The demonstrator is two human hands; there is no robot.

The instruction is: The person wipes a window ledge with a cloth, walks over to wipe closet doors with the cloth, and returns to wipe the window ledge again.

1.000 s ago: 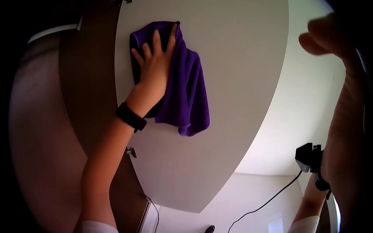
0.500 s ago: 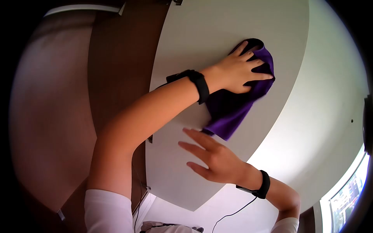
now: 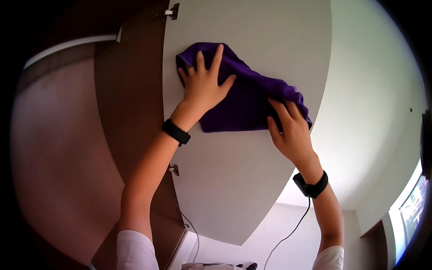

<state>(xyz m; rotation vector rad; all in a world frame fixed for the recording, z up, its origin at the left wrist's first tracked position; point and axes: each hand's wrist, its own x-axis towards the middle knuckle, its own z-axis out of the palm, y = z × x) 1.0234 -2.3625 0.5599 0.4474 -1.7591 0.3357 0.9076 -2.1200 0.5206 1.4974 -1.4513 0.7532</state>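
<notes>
A purple cloth [image 3: 245,105] lies spread against the pale door panel [image 3: 234,180]. My left hand [image 3: 202,85] presses flat on the cloth's upper left part, its fingers spread apart. On the cloth's right end rests my right hand [image 3: 292,130], fingers apart, with some fingertips over the bunched edge. Both wrists wear black bands, and a cable runs down from the right one.
Metal hinges [image 3: 174,11] sit along the door's left edge. A dark brown cabinet frame [image 3: 130,90] and a metal rail [image 3: 72,45] are at the left. At the far right is a bright window [image 3: 414,209].
My left hand has moved left across the panel with the cloth. My right hand has come up onto the cloth's right end, and the cloth is now spread wider.
</notes>
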